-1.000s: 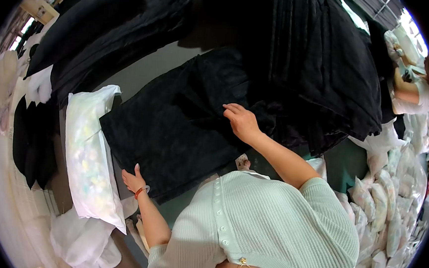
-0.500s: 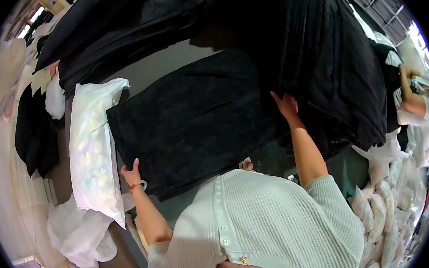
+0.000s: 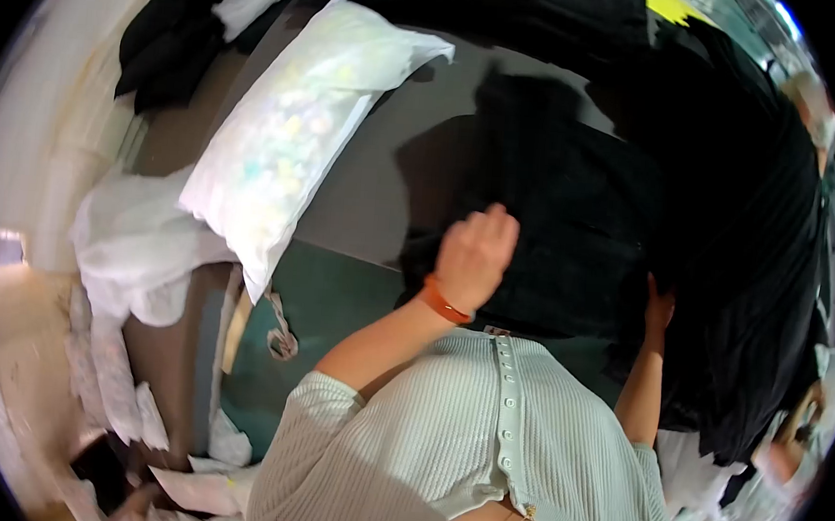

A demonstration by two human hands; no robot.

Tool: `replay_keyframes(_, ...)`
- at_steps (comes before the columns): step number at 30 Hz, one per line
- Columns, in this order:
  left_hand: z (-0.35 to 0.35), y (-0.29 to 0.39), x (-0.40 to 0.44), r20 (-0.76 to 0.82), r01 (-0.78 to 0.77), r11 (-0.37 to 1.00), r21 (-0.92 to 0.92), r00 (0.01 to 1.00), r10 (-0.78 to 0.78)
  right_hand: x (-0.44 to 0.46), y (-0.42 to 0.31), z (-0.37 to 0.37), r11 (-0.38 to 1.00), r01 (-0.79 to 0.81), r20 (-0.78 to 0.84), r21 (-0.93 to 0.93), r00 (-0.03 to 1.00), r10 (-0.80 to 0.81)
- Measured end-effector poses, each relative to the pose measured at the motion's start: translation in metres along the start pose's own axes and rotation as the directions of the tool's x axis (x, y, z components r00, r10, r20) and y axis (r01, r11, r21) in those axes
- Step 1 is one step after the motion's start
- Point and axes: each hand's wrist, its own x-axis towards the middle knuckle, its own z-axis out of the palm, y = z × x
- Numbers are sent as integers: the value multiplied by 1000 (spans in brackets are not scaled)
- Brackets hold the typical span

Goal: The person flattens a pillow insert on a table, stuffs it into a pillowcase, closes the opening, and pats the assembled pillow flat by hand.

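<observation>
A black garment lies on the table in front of me, folded to a smaller shape than before. My left hand, with an orange band at the wrist, is over its left part. The fingers of that hand are curled down onto the black fabric. My right hand is at the garment's right edge, beside a hanging mass of black cloth, and its fingers are partly hidden in the dark fabric. A stuffed white plastic bag with pale coloured contents lies to the left.
A large pile of black garments fills the right side, and more black cloth lies along the far edge. Crumpled white plastic hangs at the left. A cloth loop lies on the green surface. Another person's arm shows at far right.
My left hand has moved inward from the garment's left end, and the fabric has been folded over to the right. My right hand is lower along the right edge. The view has turned left.
</observation>
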Motion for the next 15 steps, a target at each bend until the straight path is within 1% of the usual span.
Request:
replay_keyframes(1,10,7,-6,-11,-50,999,20,999,51,-3,-8,-2,1000,27,8,-15,1000,-27)
replay_keyframes(3,21,14,-17,-27,-49,998,-42,999,48,-13,-25,-9,999,-43,-60,-5,997,42)
replay_keyframes(4,17,8,-15,-33,1,996,-92,999,-5,-12,-21,-9,999,-35,-70,-16,997,34)
replay_keyframes(5,8,-2,-13,-33,45,988,-145,998,-50,-11,-10,-3,1000,10,-69,4,998,-10)
replay_keyframes(6,-10,-15,-7,28,166,963,-214,986,-164,-12,2,-3,998,50,-69,26,996,-48)
replay_keyframes(7,-16,-33,-7,83,330,929,-165,944,-320,-24,4,-10,999,39,-79,20,996,-37)
replay_keyframes(8,-21,-57,-9,55,426,895,-133,905,-422,-48,-9,-20,993,118,-203,-6,972,-117)
replay_keyframes(9,-28,-83,-14,55,521,849,-85,854,-518,-71,-17,-24,981,190,-321,-40,927,-193)
replay_keyframes(10,-32,-115,-19,159,635,769,-69,768,-620,-94,-7,-16,946,125,-346,300,938,-14)
replay_keyframes(11,-33,-146,-23,328,762,623,-179,643,-692,-119,3,-7,792,65,-312,607,936,161)
replay_keyframes(12,-15,-187,-37,446,813,519,-265,581,-681,-145,-7,-20,696,-244,5,675,945,327)
replay_keyframes(13,18,-228,-57,485,850,480,-219,521,-702,-168,-21,-32,548,-535,324,643,838,438)
replay_keyframes(14,30,-245,-65,509,883,417,-215,466,-724,-185,-20,-23,373,-732,573,571,680,457)
replay_keyframes(15,36,-254,-63,534,911,356,-209,411,-739,-199,-20,-10,192,-880,777,435,474,414)
